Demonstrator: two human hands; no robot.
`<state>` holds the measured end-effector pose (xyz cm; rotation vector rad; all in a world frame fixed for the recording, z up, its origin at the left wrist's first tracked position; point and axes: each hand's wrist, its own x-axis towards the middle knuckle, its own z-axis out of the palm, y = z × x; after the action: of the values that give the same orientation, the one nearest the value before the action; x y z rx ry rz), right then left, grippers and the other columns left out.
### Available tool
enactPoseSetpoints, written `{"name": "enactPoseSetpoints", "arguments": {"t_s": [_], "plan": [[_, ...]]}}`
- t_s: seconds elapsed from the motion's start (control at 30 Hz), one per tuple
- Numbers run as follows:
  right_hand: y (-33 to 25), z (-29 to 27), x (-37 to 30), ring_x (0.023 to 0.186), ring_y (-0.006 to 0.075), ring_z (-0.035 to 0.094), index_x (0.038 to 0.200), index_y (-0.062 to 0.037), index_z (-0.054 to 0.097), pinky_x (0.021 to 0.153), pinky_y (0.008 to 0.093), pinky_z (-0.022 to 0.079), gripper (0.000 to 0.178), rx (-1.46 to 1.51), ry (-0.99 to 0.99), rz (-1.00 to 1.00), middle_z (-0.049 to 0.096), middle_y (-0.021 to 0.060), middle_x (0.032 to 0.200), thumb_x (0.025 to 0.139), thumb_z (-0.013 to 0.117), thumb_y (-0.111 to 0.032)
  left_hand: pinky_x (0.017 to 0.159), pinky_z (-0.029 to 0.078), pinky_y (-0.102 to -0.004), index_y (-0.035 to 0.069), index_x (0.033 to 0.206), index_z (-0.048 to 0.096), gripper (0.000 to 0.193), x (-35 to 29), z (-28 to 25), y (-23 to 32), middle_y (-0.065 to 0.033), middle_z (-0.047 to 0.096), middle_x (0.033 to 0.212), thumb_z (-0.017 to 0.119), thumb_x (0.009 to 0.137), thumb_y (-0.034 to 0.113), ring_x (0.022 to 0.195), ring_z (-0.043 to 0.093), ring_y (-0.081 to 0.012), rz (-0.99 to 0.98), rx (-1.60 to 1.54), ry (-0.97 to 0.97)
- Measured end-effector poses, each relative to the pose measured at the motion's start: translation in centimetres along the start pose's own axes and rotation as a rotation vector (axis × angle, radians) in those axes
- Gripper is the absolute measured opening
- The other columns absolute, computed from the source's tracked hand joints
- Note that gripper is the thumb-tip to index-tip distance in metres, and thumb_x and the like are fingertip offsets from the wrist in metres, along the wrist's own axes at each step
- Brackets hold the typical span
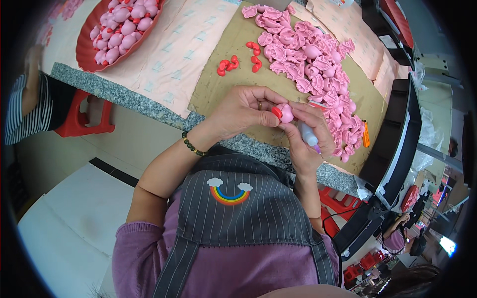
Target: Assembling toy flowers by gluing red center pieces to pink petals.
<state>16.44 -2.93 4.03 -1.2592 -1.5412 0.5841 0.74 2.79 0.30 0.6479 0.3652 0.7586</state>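
Note:
My left hand point(241, 113), with a dark beaded bracelet at its wrist, pinches a small red plastic part point(276, 112). The red part is against a round, glossy pink piece point(286, 114), held between the fingertips of both hands. My right hand point(317, 126) has thumb and fingers on the pink piece. Within the same hand lies a small translucent squeeze bottle point(308, 135) with a purple end. Beyond my hands, several curved red parts point(228, 65) lie on the brown board point(213, 94). A big heap of pink moulded pieces point(298, 54) spreads toward the right.
A red scalloped tray point(82, 44) full of pink-and-red pieces stands at the far left on pink paper point(164, 59). An orange-handled tool point(366, 135) lies right of the heap. Black bins point(397, 129) border the right side. Another person's arm point(32, 82) shows at the left.

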Motion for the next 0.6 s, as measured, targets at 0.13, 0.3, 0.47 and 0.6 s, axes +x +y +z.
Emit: {"name": "enactPoseSetpoints", "arguments": {"t_s": [0.13, 0.3, 0.47, 0.6], "plan": [[0.7, -0.1, -0.5, 0.093, 0.0234, 0.058, 0.093, 0.0007, 0.062, 0.081, 0.0328, 0.046, 0.032, -0.051, -0.003, -0.069, 0.062, 0.0162, 0.099, 0.063, 0.072, 0.007, 0.076, 0.051, -0.0236, -0.004, 0.105, 0.056, 0.040, 0.0, 0.2, -0.1, -0.0101, 0.063, 0.095, 0.073, 0.070, 0.003, 0.085, 0.061, -0.0121, -0.008, 0.011, 0.034], [0.7, 0.9, -0.2, 0.089, 0.0242, 0.058, 0.094, 0.0006, 0.062, 0.078, 0.0326, 0.046, 0.033, -0.234, 0.023, -0.171, 0.060, 0.0155, 0.098, 0.064, 0.073, 0.003, 0.073, 0.050, -0.0224, -0.002, 0.105, 0.055, 0.041, 0.1, -0.3, -0.6, -0.0094, 0.063, 0.094, 0.073, 0.069, 0.004, 0.084, 0.061, -0.0114, 0.021, 0.128, 0.034], [1.4, 0.7, -0.3, 0.085, 0.0213, 0.054, 0.096, -0.0004, 0.063, 0.075, 0.0304, 0.044, 0.037, -0.079, 0.100, -0.067, 0.055, 0.0113, 0.094, 0.062, 0.078, -0.005, 0.074, 0.050, -0.0232, -0.001, 0.106, 0.056, 0.040, 0.1, -0.2, -1.0, -0.0086, 0.063, 0.094, 0.073, 0.070, 0.006, 0.084, 0.060, -0.0114, 0.090, 0.149, 0.026], [1.8, 0.7, -0.5, 0.084, 0.0170, 0.049, 0.098, -0.0034, 0.065, 0.074, 0.0298, 0.041, 0.048, 0.032, 0.057, -0.063, 0.050, 0.0062, 0.092, 0.056, 0.082, -0.018, 0.077, 0.050, -0.0256, 0.000, 0.106, 0.056, 0.038, 0.0, 0.1, -0.7, -0.0081, 0.063, 0.095, 0.071, 0.072, 0.008, 0.085, 0.060, -0.0126, 0.100, 0.124, 0.001]]}}
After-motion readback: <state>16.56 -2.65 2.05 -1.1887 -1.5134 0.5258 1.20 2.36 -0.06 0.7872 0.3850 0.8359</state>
